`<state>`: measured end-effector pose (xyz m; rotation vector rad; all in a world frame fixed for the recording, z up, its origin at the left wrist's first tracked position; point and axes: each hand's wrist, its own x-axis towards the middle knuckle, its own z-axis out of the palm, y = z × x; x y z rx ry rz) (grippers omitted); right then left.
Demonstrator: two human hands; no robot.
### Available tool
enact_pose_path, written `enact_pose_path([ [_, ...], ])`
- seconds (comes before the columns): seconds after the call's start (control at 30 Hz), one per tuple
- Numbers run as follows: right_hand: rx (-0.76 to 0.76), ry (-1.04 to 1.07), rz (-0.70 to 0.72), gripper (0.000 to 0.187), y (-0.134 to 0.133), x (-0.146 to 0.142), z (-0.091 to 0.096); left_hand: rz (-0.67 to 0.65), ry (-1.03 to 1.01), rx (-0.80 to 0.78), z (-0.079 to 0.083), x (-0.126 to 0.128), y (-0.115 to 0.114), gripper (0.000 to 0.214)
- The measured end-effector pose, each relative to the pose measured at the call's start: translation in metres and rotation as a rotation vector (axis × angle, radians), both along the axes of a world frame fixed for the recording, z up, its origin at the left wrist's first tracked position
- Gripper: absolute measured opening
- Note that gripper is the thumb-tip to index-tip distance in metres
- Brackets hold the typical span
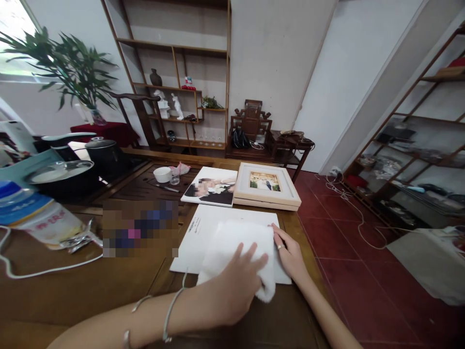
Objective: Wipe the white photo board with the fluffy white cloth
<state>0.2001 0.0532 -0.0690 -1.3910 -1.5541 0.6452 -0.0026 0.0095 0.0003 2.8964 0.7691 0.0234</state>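
Note:
My left hand [236, 281] lies on a white towel [232, 237], its fingers spread over the fluffy cloth. Part of the towel bulges out beside the fingers on the right. Beneath it is a flat white panel [189, 252] with small printed text near its left edge. At the panel's right side, my right hand [288, 252] has its fingers closed over the edge, close against the towel's corner. Its thumb is partly hidden.
Behind the panel lie a photo print [210, 186] and stacked pale picture frames [269, 186]. On the left are a plastic bag [43, 218], a white cable [54, 275] and a dark pan [61, 174]. A white cup [162, 174] stands farther back. The table's right edge borders red floor tiles [337, 252].

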Motion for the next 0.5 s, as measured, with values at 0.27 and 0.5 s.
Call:
enact_pose_path([
  [0.27, -0.054, 0.066, -0.017, 0.045, -0.003, -0.001, 0.004, 0.008, -0.112, -0.085, -0.001, 0.001, 0.003, 0.022],
  [0.5, -0.053, 0.080, -0.007, 0.043, -0.003, 0.000, 0.005, -0.200, -0.037, -0.055, 0.016, -0.013, -0.001, 0.027],
])
